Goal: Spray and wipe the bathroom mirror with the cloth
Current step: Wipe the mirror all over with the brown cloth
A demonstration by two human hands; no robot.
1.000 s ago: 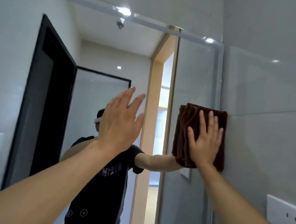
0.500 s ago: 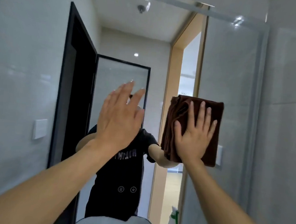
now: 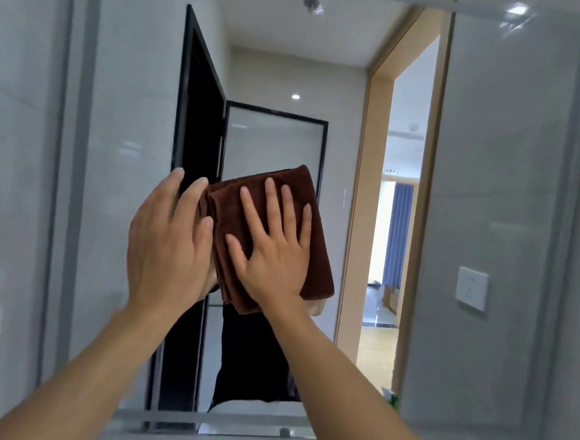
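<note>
Right hand (image 3: 276,253), fingers spread, presses folded brown cloth (image 3: 317,256) flat on mirror (image 3: 489,199); left hand (image 3: 167,242), open w/ fingers together, crowds cloth's edge & could smudge glass.

Both forearms bare to the frame edge, no sleeves, watch or rings visible on left hand (image 3: 168,245) or right hand (image 3: 272,253); short plain nails; mirror reflection at 6 o'clock shows a dark garment (image 3: 251,354) on the torso.
</note>
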